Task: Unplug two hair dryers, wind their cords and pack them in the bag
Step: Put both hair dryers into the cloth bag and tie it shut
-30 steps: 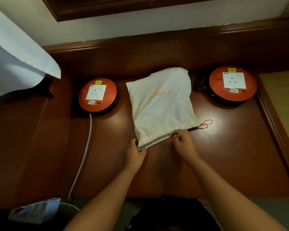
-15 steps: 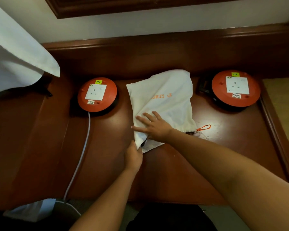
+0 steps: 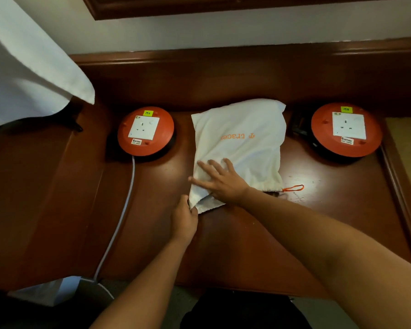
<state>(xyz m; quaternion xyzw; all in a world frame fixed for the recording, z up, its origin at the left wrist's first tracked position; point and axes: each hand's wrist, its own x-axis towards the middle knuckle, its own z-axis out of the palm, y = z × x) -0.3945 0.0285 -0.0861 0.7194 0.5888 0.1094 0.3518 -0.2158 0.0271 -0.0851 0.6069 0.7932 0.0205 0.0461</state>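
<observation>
Pressing flat on the near left part of the white drawstring bag [image 3: 240,148], the right hand [image 3: 220,181] lies with fingers spread and straight; a second ago it was pinching the hem at the bag's mouth, so it has left the drawstring edge and moved up onto the cloth. The left hand [image 3: 184,218] still pinches the near left corner of the mouth, fingers curled on the fabric. The bag looks full and rounded, and both sockets on the two orange cord reels [image 3: 145,131] [image 3: 346,129] are bare of plugs; judged from this, the dryers are already inside and the step in hand is closing or smoothing the bag. No dryer or dryer cord is visible. The bag lies on the dark wooden desk [image 3: 318,233] between the reels, its mouth toward the person, directly under the right palm and touching the left fingertips. The orange drawstring loop [image 3: 293,188] lies just right of the mouth, apart from both hands. A white cable [image 3: 119,222] runs from the left reel toward the near edge.
</observation>
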